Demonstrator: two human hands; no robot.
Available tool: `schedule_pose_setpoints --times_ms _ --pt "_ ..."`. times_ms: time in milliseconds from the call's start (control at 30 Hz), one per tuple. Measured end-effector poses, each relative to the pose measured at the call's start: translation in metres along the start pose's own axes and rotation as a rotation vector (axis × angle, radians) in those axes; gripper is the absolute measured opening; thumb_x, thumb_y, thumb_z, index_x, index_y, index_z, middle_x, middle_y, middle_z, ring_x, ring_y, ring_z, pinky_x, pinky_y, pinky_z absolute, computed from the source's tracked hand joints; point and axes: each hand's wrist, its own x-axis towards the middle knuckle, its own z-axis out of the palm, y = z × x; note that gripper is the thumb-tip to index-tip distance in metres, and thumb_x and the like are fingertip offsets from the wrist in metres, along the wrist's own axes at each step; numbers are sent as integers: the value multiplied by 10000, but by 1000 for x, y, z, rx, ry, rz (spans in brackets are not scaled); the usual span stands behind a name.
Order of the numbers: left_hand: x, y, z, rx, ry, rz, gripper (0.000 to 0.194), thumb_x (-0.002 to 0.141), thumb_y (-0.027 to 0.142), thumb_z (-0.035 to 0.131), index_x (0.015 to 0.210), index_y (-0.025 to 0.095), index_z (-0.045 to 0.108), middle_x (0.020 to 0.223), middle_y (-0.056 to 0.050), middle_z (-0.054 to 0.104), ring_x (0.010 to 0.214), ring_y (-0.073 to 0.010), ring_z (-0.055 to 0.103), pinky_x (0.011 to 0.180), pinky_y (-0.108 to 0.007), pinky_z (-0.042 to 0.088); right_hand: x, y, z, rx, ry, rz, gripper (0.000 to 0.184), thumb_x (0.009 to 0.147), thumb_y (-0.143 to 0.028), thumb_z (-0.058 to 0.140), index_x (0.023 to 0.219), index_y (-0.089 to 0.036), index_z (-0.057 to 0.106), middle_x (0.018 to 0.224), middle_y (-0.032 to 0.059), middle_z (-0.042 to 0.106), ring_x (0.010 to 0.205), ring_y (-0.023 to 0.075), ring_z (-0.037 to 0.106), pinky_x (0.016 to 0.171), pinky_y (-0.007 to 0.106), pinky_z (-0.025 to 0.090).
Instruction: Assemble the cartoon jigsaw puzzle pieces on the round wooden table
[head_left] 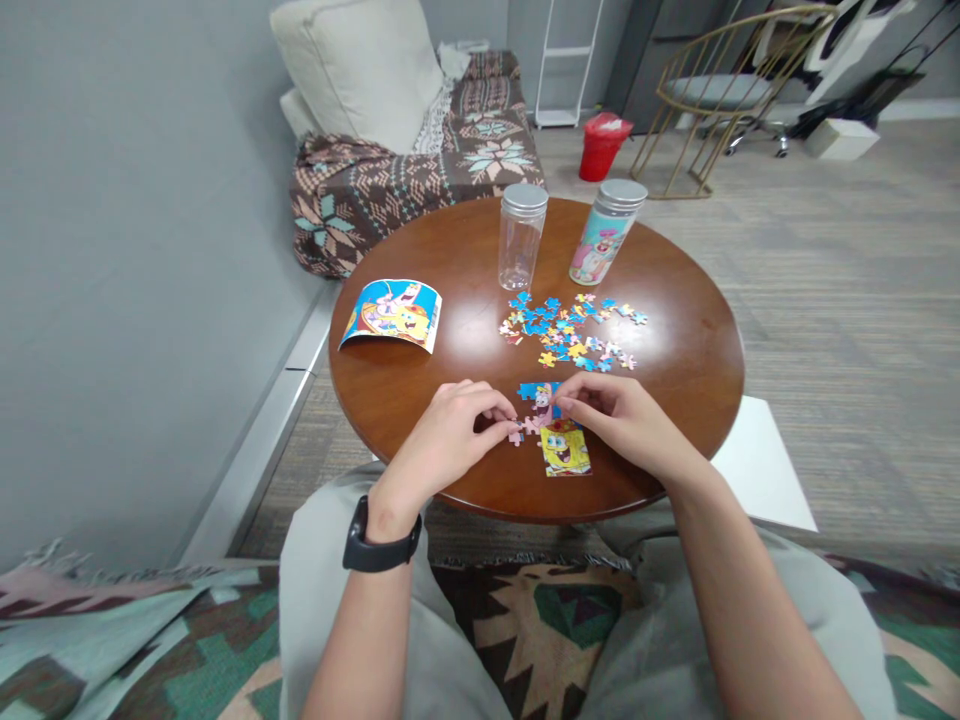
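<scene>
A partly joined jigsaw puzzle lies near the front edge of the round table, with a yellow cartoon face in its lower part and pink and blue pieces above. My left hand is at its left side, thumb and index finger pinched at a small pink puzzle piece. From the right, my right hand reaches over the upper part of the puzzle. Its thumb and index finger are closed at the blue and pink pieces; whatever lies between those fingertips is hidden. Loose puzzle pieces are scattered just beyond both hands.
A curved picture sheet rests on the left of the brown table. Toward the back stand a clear jar and a jar with a cartoon label. Beyond are a covered sofa, a red bin and a wire chair.
</scene>
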Motion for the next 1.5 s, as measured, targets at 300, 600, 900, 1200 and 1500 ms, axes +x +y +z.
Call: schedule_pose_setpoints --times_ms 300,600,900,1200,1500 --pt "3 -2 6 48 33 18 96 924 268 655 918 216 736 881 -1 687 865 -166 620 860 -337 420 0 -3 1 -19 12 10 349 846 -530 676 792 -186 692 816 59 731 741 189 693 709 313 567" --pt "-1 -4 1 42 -7 48 168 898 267 681 1047 242 754 993 -15 682 955 -183 635 921 -343 448 -1 -2 1 -19 24 23 368 837 -548 681 796 -183 693 815 63 732 738 194 696 704 318 564" --pt "0 -4 3 67 -10 44 147 901 251 676 1033 237 739 968 -10 677 934 -177 634 893 -344 456 -1 -3 1 4 19 26 370 832 -552 687 795 -184 693 811 59 730 738 187 694 704 310 566" --pt "1 -4 5 108 1 36 94 910 289 670 954 220 716 934 -10 664 907 -175 623 874 -347 450 -1 -2 1 8 14 30 370 834 -550 692 799 -181 695 818 58 733 736 180 690 708 303 559" --pt "0 -4 5 97 -6 36 162 914 325 672 1032 230 730 1000 -15 656 952 -182 617 916 -351 441 -1 -2 0 -34 20 21 365 838 -544 684 814 -180 699 845 63 740 786 193 686 746 315 554"
